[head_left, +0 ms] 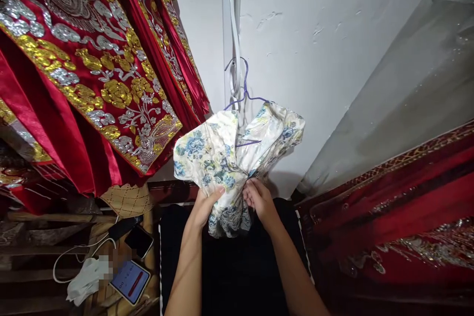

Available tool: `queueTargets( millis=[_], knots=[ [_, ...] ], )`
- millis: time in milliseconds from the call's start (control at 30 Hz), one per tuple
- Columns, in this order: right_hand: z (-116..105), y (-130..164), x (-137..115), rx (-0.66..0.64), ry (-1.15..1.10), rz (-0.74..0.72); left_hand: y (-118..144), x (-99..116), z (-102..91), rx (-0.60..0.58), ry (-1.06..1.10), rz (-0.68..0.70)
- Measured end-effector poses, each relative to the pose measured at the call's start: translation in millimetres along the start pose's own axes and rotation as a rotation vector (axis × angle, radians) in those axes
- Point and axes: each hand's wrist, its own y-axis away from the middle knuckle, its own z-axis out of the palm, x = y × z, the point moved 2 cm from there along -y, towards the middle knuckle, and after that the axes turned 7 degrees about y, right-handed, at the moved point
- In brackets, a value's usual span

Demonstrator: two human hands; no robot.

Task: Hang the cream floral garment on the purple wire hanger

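Note:
A white blouse [207,150] with a blue and yellow flower print hangs in front of me, its V-shaped neckline parted. It is on a purple wire hanger [246,79], whose lower bar shows through the neck opening. My left hand [205,206] grips the blouse's lower left side, thumb on the front and the other fingers hidden behind the cloth. With curled fingers, my right hand [260,201] pinches the front edge just below the V, where the cloth is gathered. The fastening there is too small to make out.
Red garments [122,94] with gold and silver sequins hang at left. White cords [234,24] run down the wall [314,34] to the hanger. Lower left are a phone [138,242], a lit tablet-like screen [130,281] and cables. More red embroidered cloth [407,217] lies right.

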Motion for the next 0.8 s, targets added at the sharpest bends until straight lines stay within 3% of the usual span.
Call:
queueTargets(
  millis=[67,133,200,267,333,433,500,567,667,767,800],
  knots=[
    [8.6,0.3,-4.6,-0.046,0.005,-0.041,1.8,4.7,2.3,0.057,-0.011,0.007],
    [11.7,3.2,-12.6,-0.028,0.026,-0.087,3.4,6.5,1.2,0.244,-0.039,0.118],
    [12.5,8.2,-17.2,-0.034,0.029,-0.084,8.8,5.9,-0.6,0.489,-0.123,0.387],
    [12.6,13.8,-17.7,-0.068,0.024,-0.059,16.8,0.5,2.2,0.606,-0.287,0.679],
    [12.5,18.9,-16.8,-0.102,0.018,-0.039,21.2,-12.1,10.5,0.492,-0.483,0.777],
    [12.6,24.1,-18.0,-0.209,0.029,-0.024,21.0,-37.2,24.4,0.21,-0.613,0.628],
    [10.6,22.3,-22.5,-0.263,0.03,0.002,19.7,-47.7,31.0,0.155,-0.618,0.561],
    [4.3,11.2,-33.3,-0.186,-0.03,0.036,17.6,-50.8,36.7,0.115,-0.638,0.542],
    [-9.8,-23.8,-68.7,0.022,-0.155,0.032,14.8,-50.2,45.0,0.003,-0.685,0.519],
    [-20.7,-64.6,-123.2,0.029,-0.205,-0.04,15.4,-53.7,50.1,-0.082,-0.698,0.492],
    [-22.4,-74.9,-141.6,-0.024,-0.214,-0.092,15.7,-55.8,50.5,-0.124,-0.704,0.481]
  ],
)
